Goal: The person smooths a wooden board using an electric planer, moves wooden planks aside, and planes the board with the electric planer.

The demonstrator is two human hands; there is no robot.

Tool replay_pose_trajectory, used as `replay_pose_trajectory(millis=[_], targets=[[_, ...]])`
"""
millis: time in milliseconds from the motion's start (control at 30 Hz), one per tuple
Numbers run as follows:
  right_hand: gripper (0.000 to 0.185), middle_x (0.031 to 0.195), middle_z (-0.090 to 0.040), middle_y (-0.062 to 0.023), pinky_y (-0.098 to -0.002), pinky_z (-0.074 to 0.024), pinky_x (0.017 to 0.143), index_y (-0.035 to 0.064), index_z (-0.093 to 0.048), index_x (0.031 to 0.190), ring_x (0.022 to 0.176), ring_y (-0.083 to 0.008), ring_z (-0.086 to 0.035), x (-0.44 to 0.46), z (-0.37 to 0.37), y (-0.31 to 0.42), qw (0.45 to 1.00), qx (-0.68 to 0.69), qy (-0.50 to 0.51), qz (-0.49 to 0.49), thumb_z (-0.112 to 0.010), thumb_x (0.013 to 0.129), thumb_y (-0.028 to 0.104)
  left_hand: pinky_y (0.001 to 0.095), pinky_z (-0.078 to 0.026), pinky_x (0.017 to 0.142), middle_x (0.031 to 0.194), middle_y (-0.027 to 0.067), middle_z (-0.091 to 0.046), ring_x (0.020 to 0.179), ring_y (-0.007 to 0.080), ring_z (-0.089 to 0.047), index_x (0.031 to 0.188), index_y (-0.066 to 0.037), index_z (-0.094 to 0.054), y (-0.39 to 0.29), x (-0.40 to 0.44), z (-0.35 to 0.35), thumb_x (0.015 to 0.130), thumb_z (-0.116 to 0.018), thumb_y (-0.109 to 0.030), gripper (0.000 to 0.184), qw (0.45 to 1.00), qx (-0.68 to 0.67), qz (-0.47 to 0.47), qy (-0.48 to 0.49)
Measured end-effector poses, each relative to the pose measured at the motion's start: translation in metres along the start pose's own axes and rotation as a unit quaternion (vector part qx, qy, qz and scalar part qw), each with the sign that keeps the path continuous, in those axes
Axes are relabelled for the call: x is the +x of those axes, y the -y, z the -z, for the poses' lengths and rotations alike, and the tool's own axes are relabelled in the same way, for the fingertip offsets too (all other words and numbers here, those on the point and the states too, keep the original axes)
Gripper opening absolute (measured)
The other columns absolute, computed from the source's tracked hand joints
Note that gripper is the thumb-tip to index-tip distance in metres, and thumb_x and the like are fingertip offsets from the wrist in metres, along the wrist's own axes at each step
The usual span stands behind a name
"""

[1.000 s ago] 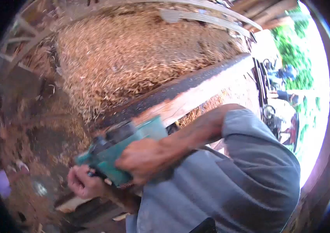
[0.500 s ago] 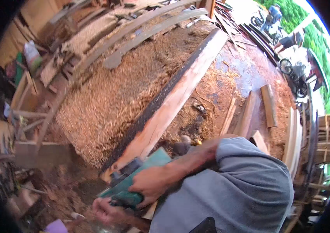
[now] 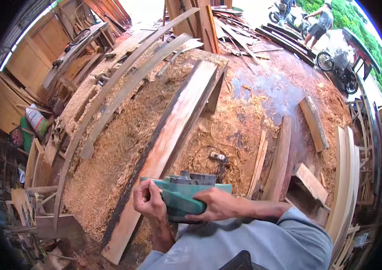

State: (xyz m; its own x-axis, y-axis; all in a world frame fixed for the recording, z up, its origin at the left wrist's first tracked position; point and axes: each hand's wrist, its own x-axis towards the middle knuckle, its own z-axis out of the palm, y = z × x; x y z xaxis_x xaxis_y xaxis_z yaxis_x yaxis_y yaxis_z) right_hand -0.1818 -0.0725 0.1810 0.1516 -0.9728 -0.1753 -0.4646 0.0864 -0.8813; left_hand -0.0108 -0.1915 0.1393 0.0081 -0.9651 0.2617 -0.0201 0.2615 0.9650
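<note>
My right hand (image 3: 220,203) is wrapped around the handle of a green electric planer (image 3: 179,197), which is held across the front of my body. At the tool's left end my left hand (image 3: 149,201) is closed, thumb and fingers pinched at its edge. Part of that grip is hidden. Beneath and beyond the planer runs a long timber beam (image 3: 179,114), pale and reddish on its top face, with a dark, rough left edge. Its near end lies to the lower left of my hands.
Wood shavings (image 3: 105,173) cover the ground left of the beam. A small dark tool (image 3: 218,156) lies on the right, near several boards (image 3: 277,157). Long curved strips (image 3: 132,83) stretch along the left. Two people stand near motorcycles (image 3: 335,67) at the far right.
The planer has come away from the beam's near end, moving right and turning level across my body. Both hands moved with it. My view has shifted, showing more of the background.
</note>
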Motion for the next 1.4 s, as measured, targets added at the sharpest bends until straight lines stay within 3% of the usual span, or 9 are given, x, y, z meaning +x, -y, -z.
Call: replay_pose_trajectory(millis=[200,400,733,900,1033,1100,1233,1300,1400], targets=[[0.040,0.070,-0.063,-0.0213,-0.0422,-0.0516,0.061,-0.0046,-0.067,0.088,0.065,-0.0342,-0.065,0.039,0.088,-0.041,0.991,0.060,-0.088,0.080,-0.083,0.080,0.031,0.0218,-0.047,0.056,0.076,0.0042,-0.064,0.062,0.0079,-0.058,0.100,0.001,-0.063,0.008,0.061,-0.100,0.092,-0.064,0.003,0.008,0.999,-0.009,-0.049,-0.009],[0.041,0.078,-0.066,-0.0225,-0.0470,-0.0529,0.066,-0.0015,-0.067,0.090,0.074,-0.0415,-0.067,0.116,0.187,-0.071,0.997,0.029,-0.026,0.071,-0.079,0.081,0.037,0.0217,-0.046,0.056,0.076,0.0054,-0.064,0.062,0.0083,-0.057,0.099,0.001,-0.063,0.038,0.137,-0.177,0.092,-0.063,0.004,0.007,0.997,-0.024,-0.066,-0.041],[0.036,0.079,-0.065,-0.0221,-0.0452,-0.0529,0.066,-0.0031,-0.063,0.087,0.074,-0.0397,-0.067,0.229,0.346,-0.113,0.984,-0.026,0.136,0.111,-0.079,0.081,0.028,0.0239,-0.048,0.055,0.081,0.0087,-0.064,0.063,0.0102,-0.058,0.102,0.003,-0.060,0.057,0.218,-0.299,0.092,-0.060,0.007,0.011,0.990,-0.028,-0.053,-0.130],[0.037,0.081,-0.065,-0.0231,-0.0485,-0.0534,0.071,-0.0026,-0.061,0.089,0.078,-0.0427,-0.066,0.275,0.411,-0.170,0.960,0.024,0.260,0.100,-0.076,0.082,0.030,0.0241,-0.052,0.063,0.086,0.0099,-0.066,0.066,0.0108,-0.059,0.106,0.006,-0.061,0.078,0.223,-0.358,0.092,-0.059,0.009,0.015,0.974,0.012,-0.021,-0.225],[0.034,0.080,-0.066,-0.0190,-0.0438,-0.0540,0.065,-0.0021,-0.063,0.096,0.074,-0.0365,-0.068,0.320,0.491,-0.190,0.923,-0.003,0.346,0.166,-0.079,0.082,0.025,0.0230,-0.048,0.057,0.075,0.0079,-0.062,0.062,0.0120,-0.057,0.105,0.004,-0.061,0.069,0.236,-0.438,0.093,-0.060,0.004,0.012,0.936,0.061,-0.004,-0.348],[0.043,0.077,-0.065,-0.0241,-0.0501,-0.0539,0.067,-0.0017,-0.061,0.091,0.073,-0.0433,-0.066,0.335,0.540,-0.197,0.908,-0.086,0.381,0.155,-0.076,0.082,0.038,0.0232,-0.049,0.059,0.076,0.0073,-0.063,0.064,0.0119,-0.058,0.105,0.002,-0.062,0.073,0.243,-0.476,0.094,-0.061,0.003,0.012,0.935,0.028,0.012,-0.354],[0.048,0.074,-0.066,-0.0236,-0.0458,-0.0546,0.066,-0.0016,-0.065,0.083,0.071,-0.0396,-0.068,0.370,0.616,-0.198,0.889,-0.244,0.380,0.075,-0.078,0.081,0.044,0.0237,-0.049,0.063,0.082,0.0019,-0.064,0.069,0.0081,-0.058,0.101,-0.002,-0.064,0.104,0.274,-0.559,0.095,-0.063,-0.002,0.006,0.950,0.007,0.067,-0.306],[0.045,0.071,-0.065,-0.0220,-0.0436,-0.0535,0.063,-0.0031,-0.065,0.085,0.068,-0.0372,-0.069,0.379,0.635,-0.212,0.910,-0.223,0.349,-0.012,-0.080,0.080,0.039,0.0219,-0.048,0.060,0.083,0.0000,-0.063,0.067,0.0063,-0.057,0.100,-0.003,-0.063,0.138,0.290,-0.597,0.096,-0.064,-0.004,0.005,0.951,-0.041,0.083,-0.294],[0.039,0.064,-0.063,-0.0171,-0.0413,-0.0507,0.055,-0.0024,-0.064,0.081,0.057,-0.0292,-0.065,0.394,0.661,-0.244,0.902,-0.260,0.343,0.031,-0.081,0.079,0.032,0.0208,-0.045,0.058,0.079,-0.0038,-0.060,0.067,0.0029,-0.054,0.098,-0.004,-0.064,0.164,0.303,-0.638,0.094,-0.064,-0.001,0.006,0.950,-0.044,0.116,-0.288]])
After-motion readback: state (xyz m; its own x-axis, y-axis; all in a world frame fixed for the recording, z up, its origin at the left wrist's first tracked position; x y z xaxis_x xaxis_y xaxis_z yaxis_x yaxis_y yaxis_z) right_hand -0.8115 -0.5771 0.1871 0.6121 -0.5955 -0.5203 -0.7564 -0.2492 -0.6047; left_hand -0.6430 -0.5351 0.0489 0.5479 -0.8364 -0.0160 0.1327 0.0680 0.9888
